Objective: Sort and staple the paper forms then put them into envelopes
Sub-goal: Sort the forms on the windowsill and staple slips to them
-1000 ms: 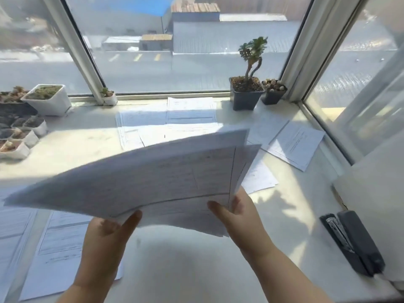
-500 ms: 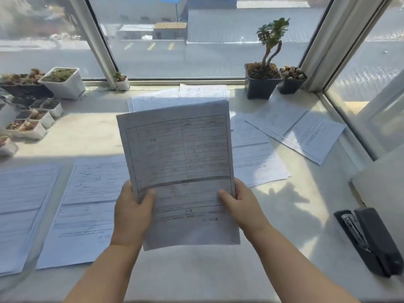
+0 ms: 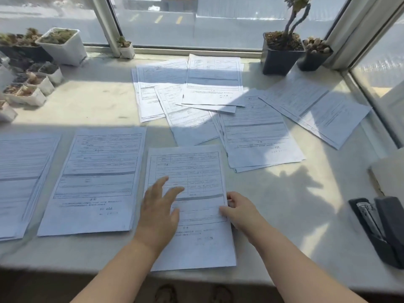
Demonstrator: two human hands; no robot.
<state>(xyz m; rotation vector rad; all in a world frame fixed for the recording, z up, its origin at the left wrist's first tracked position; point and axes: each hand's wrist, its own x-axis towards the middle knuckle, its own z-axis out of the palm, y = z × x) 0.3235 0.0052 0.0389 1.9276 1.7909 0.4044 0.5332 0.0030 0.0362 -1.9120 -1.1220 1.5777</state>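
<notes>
A stack of printed forms [image 3: 192, 171] lies flat near the front edge of the white sill. My left hand [image 3: 159, 211] hovers over or rests on its lower left part with fingers spread. My right hand [image 3: 238, 209] pinches the stack's right edge between thumb and fingers. To the left lie two more sorted piles, one [image 3: 98, 178] beside the stack and one [image 3: 21, 178] at the far left. Loose unsorted forms [image 3: 209, 84] are scattered at the back and right. A black stapler [image 3: 380, 228] lies open at the right.
Small white plant pots [image 3: 63, 44] line the back left. Two dark pots [image 3: 282, 53] with succulents stand at the back right by the window frame. A white slab or envelope stack [image 3: 391, 171] sits at the far right edge. The sill's front edge runs below my forearms.
The stack I held up in both hands has been laid down flat on the sill. My left hand has let go and spread over it; my right still grips its edge.
</notes>
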